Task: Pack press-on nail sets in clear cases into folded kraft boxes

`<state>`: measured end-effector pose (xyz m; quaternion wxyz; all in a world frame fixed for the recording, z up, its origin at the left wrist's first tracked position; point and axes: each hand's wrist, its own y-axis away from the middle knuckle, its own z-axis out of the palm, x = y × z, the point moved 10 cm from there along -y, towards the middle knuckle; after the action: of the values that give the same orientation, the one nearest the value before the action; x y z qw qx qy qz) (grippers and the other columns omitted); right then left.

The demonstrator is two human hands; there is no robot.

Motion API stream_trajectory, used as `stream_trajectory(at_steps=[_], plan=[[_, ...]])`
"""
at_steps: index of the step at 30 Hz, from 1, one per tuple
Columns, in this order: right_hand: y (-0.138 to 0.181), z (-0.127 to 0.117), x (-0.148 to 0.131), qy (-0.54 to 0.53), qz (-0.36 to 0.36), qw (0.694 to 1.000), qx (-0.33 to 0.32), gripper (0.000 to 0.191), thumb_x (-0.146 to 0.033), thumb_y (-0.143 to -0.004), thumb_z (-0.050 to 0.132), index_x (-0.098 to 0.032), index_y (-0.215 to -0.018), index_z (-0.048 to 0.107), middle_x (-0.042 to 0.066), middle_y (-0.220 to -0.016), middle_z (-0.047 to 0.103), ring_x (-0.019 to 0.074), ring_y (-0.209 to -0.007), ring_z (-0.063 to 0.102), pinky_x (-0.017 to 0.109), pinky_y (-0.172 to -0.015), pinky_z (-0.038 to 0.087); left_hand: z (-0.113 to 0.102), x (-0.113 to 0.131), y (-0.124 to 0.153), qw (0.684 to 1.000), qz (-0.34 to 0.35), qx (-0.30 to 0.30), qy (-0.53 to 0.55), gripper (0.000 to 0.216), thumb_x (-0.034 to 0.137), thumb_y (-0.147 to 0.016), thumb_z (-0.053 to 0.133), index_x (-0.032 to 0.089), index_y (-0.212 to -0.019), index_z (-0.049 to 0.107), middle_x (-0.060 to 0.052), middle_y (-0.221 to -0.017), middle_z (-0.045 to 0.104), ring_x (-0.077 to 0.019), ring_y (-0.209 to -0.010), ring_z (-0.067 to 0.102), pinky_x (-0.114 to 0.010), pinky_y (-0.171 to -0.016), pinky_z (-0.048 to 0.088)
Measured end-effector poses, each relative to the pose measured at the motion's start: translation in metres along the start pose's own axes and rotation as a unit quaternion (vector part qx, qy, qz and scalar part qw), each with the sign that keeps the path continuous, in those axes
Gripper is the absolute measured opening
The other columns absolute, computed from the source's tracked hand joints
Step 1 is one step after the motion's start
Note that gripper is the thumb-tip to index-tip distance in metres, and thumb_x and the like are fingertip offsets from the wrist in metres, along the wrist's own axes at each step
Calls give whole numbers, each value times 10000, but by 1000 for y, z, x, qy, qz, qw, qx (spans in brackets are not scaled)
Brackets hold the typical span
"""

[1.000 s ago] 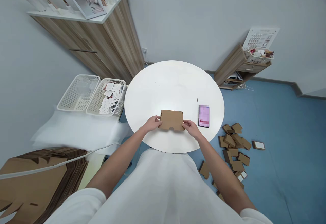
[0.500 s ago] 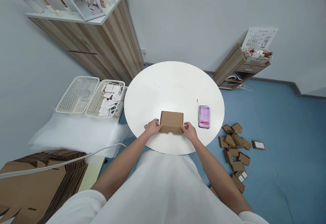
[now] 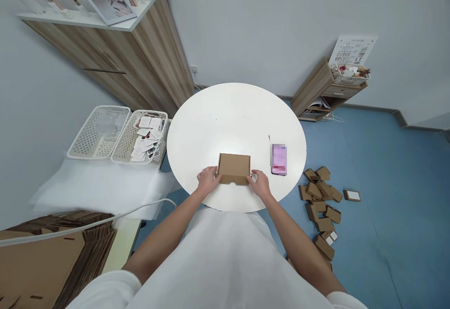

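A small brown cardboard box [image 3: 234, 164] with its lid down lies on the round white table [image 3: 235, 112], close to the table's near edge. At its left front corner, my left hand [image 3: 208, 179] grips the side with the thumb on the front. My right hand [image 3: 259, 183] holds the right front corner in the same way, thumb against the front face. A small notch shows in the middle of the box's front edge. To the right on the tabletop lies a phone [image 3: 279, 159] with a blurred pink screen.
Two white baskets [image 3: 73, 148] stand at the left, one with cards. Below them are white packing sheets [image 3: 94, 182] and a stack of flat cardboard [image 3: 42, 267]. Several brown boxes [image 3: 324, 224] are piled on the floor at right. A wooden cabinet [image 3: 158, 51] stands behind left.
The view has shifted slightly. Both hands stay at the box's front corners with small finger shifts, and the front flap now sits flatter against the box.
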<state>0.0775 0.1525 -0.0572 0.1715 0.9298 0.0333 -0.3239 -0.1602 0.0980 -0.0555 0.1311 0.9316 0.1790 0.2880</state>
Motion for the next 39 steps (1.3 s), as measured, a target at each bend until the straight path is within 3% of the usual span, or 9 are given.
stream_trajectory(at_steps=[8,15,21,25,28,30,35,39], plan=[[10,9,-7,19,-38,999,-30,464,-310,-706,546,-213,-1155,482,66,-1128,563,236,-1089,462,426,-995,222,4,6,7,999,31,-8,39,510,244,-704,484,269,-1211,432,-59,-1171,544,-249,-1110,451,-396,-914,305],[13,8,-9,-124,-21,992,-30,487,-276,-673,552,-199,-1149,485,71,-1124,558,196,-1025,523,358,-915,378,-3,13,9,995,44,-16,92,520,214,-686,497,304,-1196,449,-15,-1002,560,-199,-962,530,-327,-857,381],[11,-10,-11,-216,38,975,-22,497,-412,-713,525,-186,-1155,504,86,-1089,575,188,-941,572,324,-842,445,-19,29,9,986,73,-28,145,417,397,-731,512,291,-1133,529,-27,-910,511,-190,-904,540,-302,-813,419],[10,-27,-24,-204,36,978,-38,474,-519,-750,449,-202,-1080,574,69,-1075,593,197,-924,567,324,-822,442,-25,41,10,984,95,-61,138,565,517,-647,589,279,-1155,524,-32,-872,493,-196,-832,533,-291,-737,435],[10,-33,-39,-181,0,981,-73,452,-552,-782,372,-232,-979,623,37,-957,634,191,-857,571,315,-764,446,-28,42,10,987,93,-74,111,661,512,-565,656,266,-1162,518,-32,-864,496,-202,-802,521,-285,-695,435],[10,-36,-44,-156,-9,984,-87,452,-564,-781,366,-233,-930,636,33,-880,641,190,-800,573,309,-714,443,-29,43,10,988,92,-79,93,585,455,-578,658,257,-1115,539,-31,-861,500,-201,-795,519,-283,-692,432],[9,-38,-41,-104,19,990,-96,411,-536,-688,527,-197,-893,637,58,-816,641,212,-774,568,305,-675,415,-26,45,7,990,111,-80,33,125,267,-666,556,220,-780,577,-38,-762,506,-211,-755,519,-299,-658,407],[4,-34,-36,-121,23,988,-98,408,-491,-701,519,-194,-959,626,65,-863,644,223,-815,570,314,-697,414,-23,42,3,990,114,-78,30,66,246,-681,534,216,-740,542,-37,-760,503,-197,-722,516,-295,-644,399]])
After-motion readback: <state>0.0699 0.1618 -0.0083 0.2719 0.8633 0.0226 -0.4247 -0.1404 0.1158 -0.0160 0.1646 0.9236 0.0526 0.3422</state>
